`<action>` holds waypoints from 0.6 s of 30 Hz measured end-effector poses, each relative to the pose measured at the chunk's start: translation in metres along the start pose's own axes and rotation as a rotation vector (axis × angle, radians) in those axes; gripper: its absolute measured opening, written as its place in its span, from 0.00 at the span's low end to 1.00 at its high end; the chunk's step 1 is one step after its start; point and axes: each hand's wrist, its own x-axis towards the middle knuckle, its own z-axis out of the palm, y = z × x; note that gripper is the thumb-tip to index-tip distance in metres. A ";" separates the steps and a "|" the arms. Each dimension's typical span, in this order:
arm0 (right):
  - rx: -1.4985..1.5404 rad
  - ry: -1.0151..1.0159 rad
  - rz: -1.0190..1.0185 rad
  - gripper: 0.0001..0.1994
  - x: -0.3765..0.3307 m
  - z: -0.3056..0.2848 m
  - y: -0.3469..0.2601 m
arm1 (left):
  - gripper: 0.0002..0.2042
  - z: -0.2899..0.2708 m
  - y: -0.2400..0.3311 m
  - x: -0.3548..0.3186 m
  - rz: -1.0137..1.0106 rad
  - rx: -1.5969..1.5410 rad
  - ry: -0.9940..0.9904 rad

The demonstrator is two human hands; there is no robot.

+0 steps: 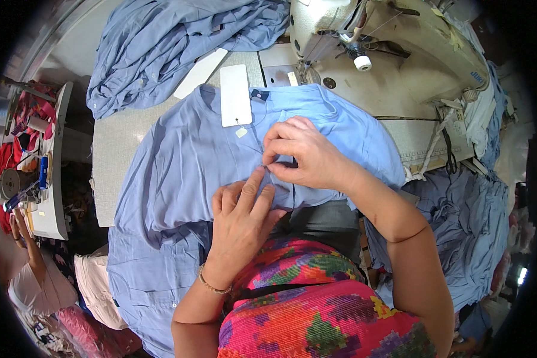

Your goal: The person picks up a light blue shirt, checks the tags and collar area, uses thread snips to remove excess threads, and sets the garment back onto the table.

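Shirt [185,161], light blue, lies spread over worktop & lap w/ front placket right under both hands. Left hand [243,218] rests flat, fingers together, prob. to keep cloth taut. Right hand [301,155] pinches narrow on placket just beyond left fingertips. White hang tag [235,95] further out at collar, sewing machine [388,53] past that

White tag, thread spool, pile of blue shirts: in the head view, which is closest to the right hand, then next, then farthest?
From the right hand:
1. White tag, just up and left, lying on the blue shirt.
2. Thread spool, above, on the sewing machine.
3. Pile of blue shirts, far upper left.
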 end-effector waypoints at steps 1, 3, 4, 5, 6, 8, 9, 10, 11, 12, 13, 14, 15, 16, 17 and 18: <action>0.000 0.002 0.003 0.03 -0.001 0.000 0.000 | 0.22 0.000 0.000 0.000 -0.001 0.004 -0.007; -0.019 0.010 -0.011 0.03 -0.001 0.001 0.000 | 0.22 0.001 -0.001 -0.001 0.003 0.001 0.000; -0.038 0.016 -0.027 0.03 -0.001 0.002 0.000 | 0.22 0.001 -0.001 -0.001 0.005 -0.001 0.003; -0.057 0.021 -0.042 0.03 -0.001 0.002 0.000 | 0.22 0.002 -0.001 -0.001 0.003 -0.007 0.005; -0.103 0.025 -0.069 0.03 0.000 0.003 -0.001 | 0.22 0.002 -0.002 -0.002 0.001 -0.013 0.007; -0.192 0.031 -0.123 0.02 0.002 0.003 -0.004 | 0.22 0.002 -0.002 -0.002 -0.001 -0.024 0.010; -0.275 -0.001 -0.157 0.02 0.003 0.003 -0.007 | 0.22 0.002 -0.002 -0.002 -0.001 -0.028 0.012; -0.359 -0.032 -0.190 0.02 0.005 0.002 -0.010 | 0.22 0.002 -0.002 -0.002 0.000 -0.033 0.014; -0.443 -0.064 -0.223 0.02 0.007 0.000 -0.013 | 0.22 0.002 -0.002 -0.001 -0.003 -0.032 0.016; -0.479 -0.113 -0.240 0.02 0.010 -0.003 -0.019 | 0.22 0.002 -0.002 -0.001 -0.005 -0.031 0.019; -0.516 -0.161 -0.257 0.02 0.014 -0.006 -0.024 | 0.22 0.002 -0.003 -0.001 -0.008 -0.031 0.021; -0.553 -0.210 -0.275 0.02 0.016 -0.007 -0.028 | 0.22 0.002 -0.002 -0.001 -0.008 -0.030 0.024; -0.523 -0.235 -0.273 0.02 0.017 -0.007 -0.028 | 0.22 0.002 -0.002 -0.001 -0.009 -0.028 0.027; -0.493 -0.259 -0.272 0.03 0.018 -0.007 -0.028 | 0.22 0.001 -0.002 -0.002 -0.010 -0.027 0.030; -0.464 -0.285 -0.270 0.03 0.018 -0.007 -0.027 | 0.21 0.001 -0.002 -0.001 -0.006 -0.031 0.034; -0.438 -0.270 -0.266 0.04 0.018 -0.007 -0.024 | 0.21 0.002 -0.003 -0.001 -0.002 -0.034 0.037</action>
